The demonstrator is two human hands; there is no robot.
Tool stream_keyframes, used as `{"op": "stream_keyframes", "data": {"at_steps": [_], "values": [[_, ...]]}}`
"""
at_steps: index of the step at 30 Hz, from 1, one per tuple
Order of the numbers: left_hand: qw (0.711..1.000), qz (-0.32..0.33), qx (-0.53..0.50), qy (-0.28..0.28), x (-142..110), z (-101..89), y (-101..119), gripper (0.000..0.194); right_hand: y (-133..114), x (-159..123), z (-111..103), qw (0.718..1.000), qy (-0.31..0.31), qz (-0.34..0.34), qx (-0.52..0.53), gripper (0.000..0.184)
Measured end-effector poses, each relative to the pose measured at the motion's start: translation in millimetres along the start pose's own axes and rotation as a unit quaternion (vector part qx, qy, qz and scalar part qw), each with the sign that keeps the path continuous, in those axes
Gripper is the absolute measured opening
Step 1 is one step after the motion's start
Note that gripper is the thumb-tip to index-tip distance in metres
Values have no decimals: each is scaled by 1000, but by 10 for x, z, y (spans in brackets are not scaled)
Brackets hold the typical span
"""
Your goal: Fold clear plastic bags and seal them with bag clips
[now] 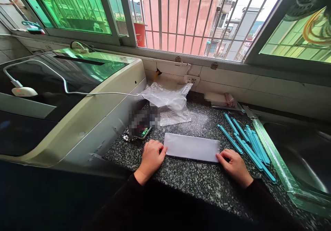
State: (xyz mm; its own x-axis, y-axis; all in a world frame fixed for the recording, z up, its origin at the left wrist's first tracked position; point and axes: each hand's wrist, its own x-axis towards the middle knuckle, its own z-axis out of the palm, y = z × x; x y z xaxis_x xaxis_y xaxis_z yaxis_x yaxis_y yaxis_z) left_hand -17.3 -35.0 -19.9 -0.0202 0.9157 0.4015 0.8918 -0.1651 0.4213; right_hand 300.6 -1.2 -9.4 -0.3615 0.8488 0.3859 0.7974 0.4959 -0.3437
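A long, flat, whitish plastic bag lies crosswise on the speckled dark countertop, near its front edge. At its left end my left hand is closed, thumb and forefinger pinching the corner. The opposite end is pinched by my right hand, its fingers curled. To the right of that hand lie several turquoise plastic sealing clips in a loose pile. Behind the bag sits a crumpled clear plastic bag.
A washing machine stands at the left, a white cable running across it. A phone lies beside it on the countertop. At the right is a metal sink. Packed plastic bags and a wall socket are at the back.
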Motion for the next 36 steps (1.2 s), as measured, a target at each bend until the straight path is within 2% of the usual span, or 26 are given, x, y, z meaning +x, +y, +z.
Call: {"op": "stream_keyframes", "data": {"at_steps": [4, 7, 10, 13, 16, 19, 20, 23, 25, 27, 31, 34, 36], "values": [[999, 12, 32, 21, -7, 13, 22, 25, 6, 2, -8, 997, 44, -7, -68, 35], [999, 14, 44, 17, -11, 12, 19, 25, -47, 10, -64, 988, 95, -98, -69, 20], [999, 12, 53, 5, -8, 14, 13, 25, -142, 43, -101, 964, 71, -232, -107, 17], [999, 6, 51, -5, 3, 11, 10, 25, -227, 98, -85, 942, 30, -282, -182, 13], [999, -5, 49, -13, 3, -3, 14, 26, -267, 152, -49, 933, 5, -292, -209, 20], [999, -6, 35, 34, -36, -21, 37, 17, -261, 186, -40, 940, 5, -285, -189, 23], [998, 19, 25, 61, -54, -24, 51, 15, -252, 191, -43, 944, 9, -279, -179, 23], [981, 161, 9, 111, -76, -26, 99, 36, -208, 186, -59, 951, 32, -269, -147, 21], [969, 221, 8, 112, -28, -34, 122, 25, -170, 175, -75, 955, 50, -263, -128, 20], [970, 215, -25, 110, 78, -69, 136, 9, -129, 172, -104, 959, 75, -248, -110, 19], [960, 193, -188, 75, 387, -221, 195, 9, -62, 245, -251, 969, 108, -202, -92, 15], [952, 200, -223, 58, 623, -321, 299, 10, -49, 376, -441, 976, 88, -174, -93, 17], [952, 204, -213, 75, 777, -346, 387, 11, -78, 482, -574, 981, 66, -162, -88, 17]]}}
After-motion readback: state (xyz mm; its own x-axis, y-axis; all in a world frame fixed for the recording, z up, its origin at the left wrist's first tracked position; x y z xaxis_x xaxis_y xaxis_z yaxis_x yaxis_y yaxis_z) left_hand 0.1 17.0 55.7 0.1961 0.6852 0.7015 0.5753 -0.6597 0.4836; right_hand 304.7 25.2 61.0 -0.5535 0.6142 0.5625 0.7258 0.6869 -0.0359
